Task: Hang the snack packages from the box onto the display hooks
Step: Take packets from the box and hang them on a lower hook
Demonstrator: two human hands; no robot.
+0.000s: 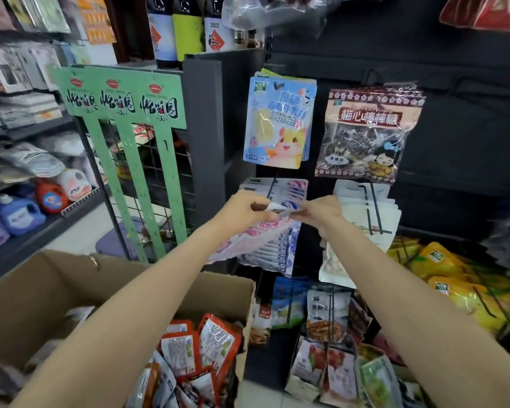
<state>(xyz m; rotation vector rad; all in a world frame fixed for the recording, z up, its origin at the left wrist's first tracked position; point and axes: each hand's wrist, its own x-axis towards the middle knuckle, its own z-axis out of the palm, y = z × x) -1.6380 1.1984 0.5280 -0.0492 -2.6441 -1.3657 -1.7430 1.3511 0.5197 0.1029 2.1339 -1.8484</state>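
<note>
Cardboard box (pixel 42 293) sits nearest, orange snack packs (pixel 200 346) inside. Left hand (pixel 242 210) and right hand (pixel 321 212) both pinch top edge of pink-white package (pixel 265 234) (at display hook (pixel 273 185), already stacked with matching packs).

A: Pretty cramped shop corner. Dark grey display wall (pixel 468 136) dead ahead, with a grey post (pixel 202 128) at its left edge.

B: And on the left?

A: Dark shelving (pixel 27 231) loaded with detergent jugs (pixel 18 214), plus a green sign stand (pixel 121 98) on a wire grid rack (pixel 171 184). Pale tiled floor (pixel 80 231) between them. The light is flat and dim.
</note>
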